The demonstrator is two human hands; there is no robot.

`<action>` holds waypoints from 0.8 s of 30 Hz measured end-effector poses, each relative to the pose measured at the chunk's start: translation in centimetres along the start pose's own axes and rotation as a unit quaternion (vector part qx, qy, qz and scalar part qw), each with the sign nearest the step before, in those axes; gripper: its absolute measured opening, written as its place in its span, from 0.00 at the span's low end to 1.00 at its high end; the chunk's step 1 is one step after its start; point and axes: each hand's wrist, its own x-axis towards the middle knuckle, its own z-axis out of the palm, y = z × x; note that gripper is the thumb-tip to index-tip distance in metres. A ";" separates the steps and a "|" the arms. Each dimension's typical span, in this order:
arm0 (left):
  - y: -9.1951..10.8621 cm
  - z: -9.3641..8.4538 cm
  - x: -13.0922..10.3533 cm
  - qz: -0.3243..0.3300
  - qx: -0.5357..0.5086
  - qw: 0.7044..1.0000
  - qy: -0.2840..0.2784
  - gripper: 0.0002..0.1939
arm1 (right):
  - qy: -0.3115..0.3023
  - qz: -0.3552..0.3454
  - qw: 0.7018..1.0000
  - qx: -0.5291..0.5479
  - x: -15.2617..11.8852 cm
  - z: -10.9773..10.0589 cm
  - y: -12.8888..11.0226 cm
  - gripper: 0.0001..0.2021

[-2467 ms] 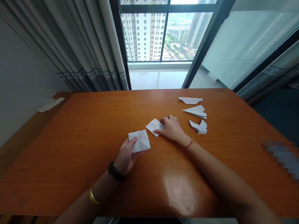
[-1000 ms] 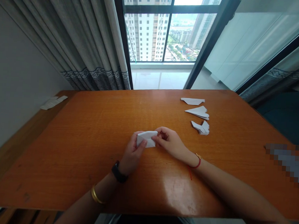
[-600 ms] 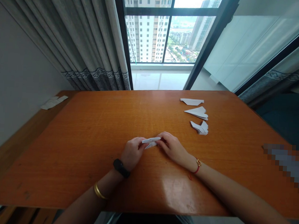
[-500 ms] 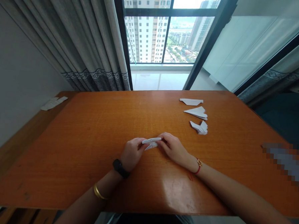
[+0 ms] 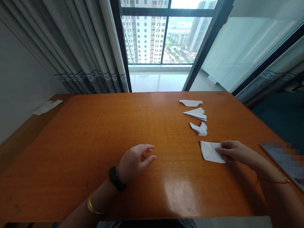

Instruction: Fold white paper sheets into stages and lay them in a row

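Observation:
My right hand pinches the right edge of a folded white paper, thumb on top. Crease lines run across the paper's face, and it is at or just above the tabletop. Over the middle of the wooden table, my left hand is empty, with thumb and fingers apart. Beyond the folded paper lie three more folded papers in a column: a winged, bent one, a pointed paper plane and a flat, long one.
A tablet-like flat device, partly blurred out, lies at the table's right edge. Crumpled paper sheets rest at the far left. Behind the table are a grey curtain and a window.
My right hand has carried the folded paper from between both hands to the right, near the other folded papers. My left hand has let go of it. The view has shifted slightly.

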 end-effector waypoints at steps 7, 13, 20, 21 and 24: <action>-0.1 0.1 0.0 0.005 0.057 0.997 -0.045 0.14 | 0.064 -0.005 0.991 -0.120 1.1 0.7 -1.9 0.12; 0.4 -1.0 -0.5 0.033 0.104 0.992 -0.067 0.15 | 0.064 -0.040 0.993 -0.090 1.7 0.8 -1.4 0.09; -0.1 -3.1 -3.1 0.016 0.123 0.990 -0.064 0.16 | 0.065 -0.054 0.993 -0.080 2.0 0.2 -0.2 0.14; -0.2 -3.3 -3.6 0.006 0.120 0.991 -0.065 0.15 | 0.080 -0.064 0.991 -0.084 1.8 0.1 -0.1 0.15; -0.7 -3.7 -5.2 -0.031 0.103 0.992 -0.063 0.15 | 0.176 -0.079 0.972 -0.134 0.8 0.5 -0.4 0.16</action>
